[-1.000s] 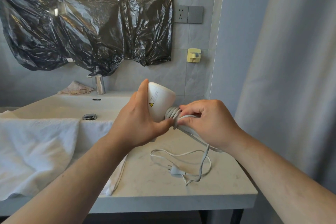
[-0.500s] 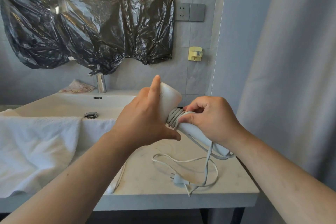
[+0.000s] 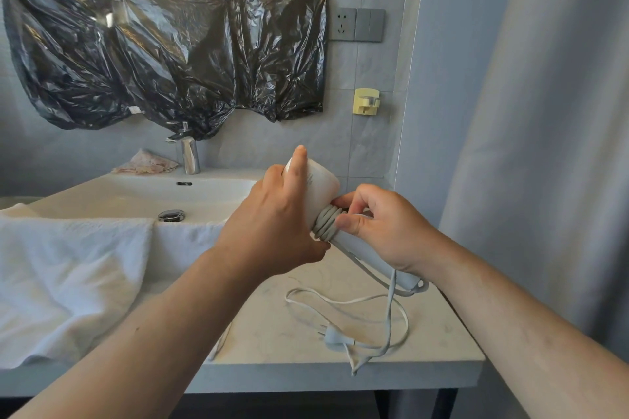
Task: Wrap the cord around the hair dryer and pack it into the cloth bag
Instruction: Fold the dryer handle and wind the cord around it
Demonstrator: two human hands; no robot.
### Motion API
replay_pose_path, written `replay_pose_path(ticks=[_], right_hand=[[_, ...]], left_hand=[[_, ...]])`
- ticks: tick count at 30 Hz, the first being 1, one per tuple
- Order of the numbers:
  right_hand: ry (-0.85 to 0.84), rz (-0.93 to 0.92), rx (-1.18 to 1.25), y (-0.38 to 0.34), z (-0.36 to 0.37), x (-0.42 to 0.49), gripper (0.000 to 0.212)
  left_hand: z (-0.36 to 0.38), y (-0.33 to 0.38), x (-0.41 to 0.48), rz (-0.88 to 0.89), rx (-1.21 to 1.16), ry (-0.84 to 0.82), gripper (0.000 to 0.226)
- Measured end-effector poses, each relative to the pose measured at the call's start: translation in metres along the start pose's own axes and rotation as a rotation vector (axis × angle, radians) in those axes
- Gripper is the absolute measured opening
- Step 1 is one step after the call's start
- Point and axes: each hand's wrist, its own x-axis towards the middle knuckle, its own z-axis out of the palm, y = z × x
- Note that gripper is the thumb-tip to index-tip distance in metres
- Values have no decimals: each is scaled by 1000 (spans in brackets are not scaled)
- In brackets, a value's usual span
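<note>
I hold a white hair dryer [image 3: 321, 185] above the counter, its barrel pointing up and away. My left hand [image 3: 275, 224] grips the barrel, index finger stretched along it. My right hand [image 3: 381, 231] pinches the grey cord [image 3: 391, 316] against the coils wound where the barrel meets the handle. The handle slants down to the right under my right palm. The loose cord hangs from the handle's end and loops on the counter, ending in the plug [image 3: 335, 338]. No cloth bag is visible that I can tell apart from the white cloth at left.
A white towel or cloth [image 3: 75, 279] lies over the counter's left and the sink's [image 3: 143, 194] front edge. A chrome tap [image 3: 189, 156] stands behind the sink. The marble counter [image 3: 435, 343] ends at right by a grey curtain [image 3: 544, 146]. Black plastic covers the wall mirror.
Both hands have turned the dryer, the handle now slanting further down to the right. More coils sit around the neck, and the loose loop on the counter has shifted slightly.
</note>
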Motion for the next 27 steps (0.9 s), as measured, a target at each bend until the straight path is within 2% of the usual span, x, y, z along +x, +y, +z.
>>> replay_pose_path(ticks=[3, 6, 8, 10, 12, 14, 16, 19, 23, 27], right_hand=[[41, -28, 98, 1, -2, -2, 24], [66, -48, 134, 1, -6, -2, 24], [80, -66, 123, 2, -6, -2, 25], [102, -76, 129, 6, -3, -1, 24], [127, -59, 152, 7, -2, -1, 23], [138, -42, 69, 4, -6, -1, 22], [143, -68, -139, -3, -12, -2, 24], [79, -124, -305, -11, -18, -2, 25], [-60, -98, -171, -11, -20, 0, 13], [-103, -61, 54, -10, -22, -1, 9]], left_hand=[[-6, 0, 3, 0, -32, 4, 136], [-15, 0, 6, -128, -187, -59, 146], [-19, 0, 7, -208, -276, -62, 132], [-22, 0, 7, -212, -279, -63, 116], [-27, 1, 6, -199, -265, -63, 112], [-31, 2, 6, -186, -268, -63, 110], [-36, 3, 7, -182, -264, -69, 110], [-43, 3, 10, -152, -190, -60, 111], [-52, 5, 14, -77, -66, -69, 114], [-56, 3, 12, -71, -152, -84, 111]])
